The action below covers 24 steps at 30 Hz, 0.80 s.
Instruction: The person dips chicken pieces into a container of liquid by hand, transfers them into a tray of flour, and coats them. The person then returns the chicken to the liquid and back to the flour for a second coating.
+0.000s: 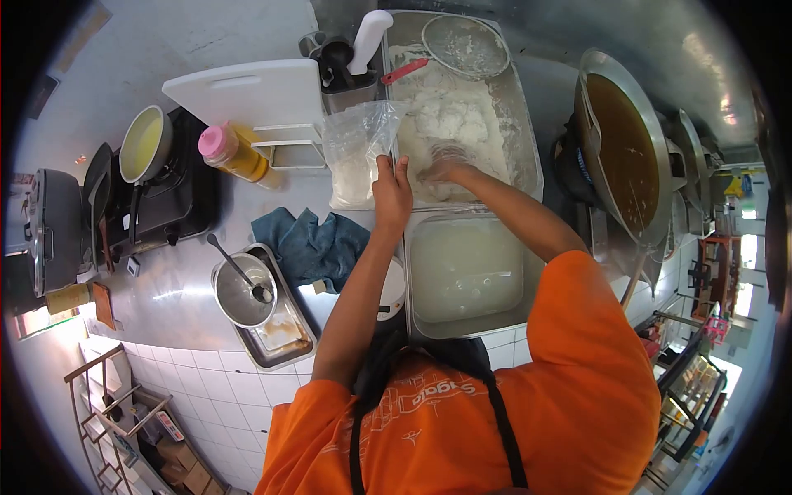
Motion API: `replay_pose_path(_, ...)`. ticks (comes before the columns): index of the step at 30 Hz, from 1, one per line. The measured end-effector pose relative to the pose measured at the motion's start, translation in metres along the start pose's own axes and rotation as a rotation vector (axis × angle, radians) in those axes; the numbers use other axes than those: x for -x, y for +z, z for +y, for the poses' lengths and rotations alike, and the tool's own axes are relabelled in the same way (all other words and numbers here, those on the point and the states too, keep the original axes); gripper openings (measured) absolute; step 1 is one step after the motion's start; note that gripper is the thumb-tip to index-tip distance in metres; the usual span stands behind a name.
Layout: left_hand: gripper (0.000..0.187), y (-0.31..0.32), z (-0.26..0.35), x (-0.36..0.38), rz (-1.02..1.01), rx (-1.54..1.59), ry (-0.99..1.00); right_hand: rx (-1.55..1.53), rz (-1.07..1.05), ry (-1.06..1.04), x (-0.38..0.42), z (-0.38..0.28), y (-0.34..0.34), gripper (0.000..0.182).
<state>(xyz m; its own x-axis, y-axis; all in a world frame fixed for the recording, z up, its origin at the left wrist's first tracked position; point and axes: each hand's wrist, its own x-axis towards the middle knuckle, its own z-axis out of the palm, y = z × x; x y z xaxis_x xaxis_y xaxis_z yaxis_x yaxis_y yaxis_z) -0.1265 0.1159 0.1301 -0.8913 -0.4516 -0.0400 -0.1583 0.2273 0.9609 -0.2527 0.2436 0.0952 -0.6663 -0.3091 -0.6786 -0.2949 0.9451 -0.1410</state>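
My left hand [393,198] is at the left rim of a metal tray of white flour [535,157]. Its thumb and fingers straddle the rim, against a clear plastic bag of white powder [353,177]. Inside the tray, my right hand [445,167] is low in the flour, its fingers smeared by motion, so what they hold cannot be made out. Clumpy floured pieces [445,115] lie just beyond it. A round sieve [467,48] with a red handle rests across the tray's far end.
Nearer me stands a tub of cloudy liquid [468,268]. A large wok of brown oil [623,153] is at the right. At left are a blue cloth [307,243], a metal bowl with a spoon [239,301], an oil bottle [239,157] and a pan [146,147] on a stove.
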Motion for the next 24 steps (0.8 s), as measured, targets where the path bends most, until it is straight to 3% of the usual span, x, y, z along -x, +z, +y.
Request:
replay_pose_path(2,0.026,-0.002,0.001,-0.003,-0.003,-0.019,0.002,0.056,-0.036,-0.001,-0.008,-0.005,-0.004,0.085)
replay_pose_path(5,0.027,0.004,-0.01,-0.003,0.031,-0.033,0.033,0.21,-0.19,-0.173,0.001,-0.001,-0.012,0.1)
replay_pose_path(7,0.029,0.001,-0.013,-0.003,0.069,-0.043,0.063,-0.063,0.164,-0.16,0.002,0.019,-0.003,0.099)
replay_pose_path(9,0.025,-0.001,-0.009,-0.001,0.045,-0.046,0.061,-0.383,0.358,0.094,0.029,0.027,-0.024,0.087)
replay_pose_path(11,0.026,-0.001,-0.008,-0.001,0.033,-0.027,0.033,-0.618,0.171,0.015,0.071,0.023,-0.071,0.095)
replay_pose_path(12,0.026,-0.002,-0.006,-0.002,0.018,-0.012,0.025,-0.618,0.167,0.017,0.059,0.042,-0.064,0.095)
replay_pose_path(14,0.026,-0.006,0.003,-0.001,-0.009,-0.017,-0.019,-0.388,0.324,0.089,0.019,0.082,-0.043,0.093)
replay_pose_path(15,0.026,-0.007,0.004,0.0,-0.033,-0.022,-0.063,0.11,0.159,-0.007,0.031,0.075,-0.054,0.094)
replay_pose_path(16,0.026,-0.006,0.003,-0.001,-0.033,-0.026,-0.061,0.106,0.16,-0.009,0.024,0.073,-0.048,0.094)
replay_pose_path(18,0.027,-0.001,0.0,0.001,0.028,0.004,0.015,-0.119,0.25,-0.214,0.004,0.07,-0.027,0.092)
replay_pose_path(20,0.027,0.003,-0.007,0.0,0.03,-0.022,0.037,-0.14,0.143,0.062,-0.029,0.038,-0.016,0.09)
replay_pose_path(22,0.028,0.003,-0.005,-0.006,0.041,-0.044,0.067,0.147,0.258,-0.05,-0.035,0.015,0.0,0.089)
replay_pose_path(24,0.028,0.001,-0.003,0.0,0.0,0.001,-0.023,0.098,0.172,-0.107,-0.019,0.015,0.011,0.091)
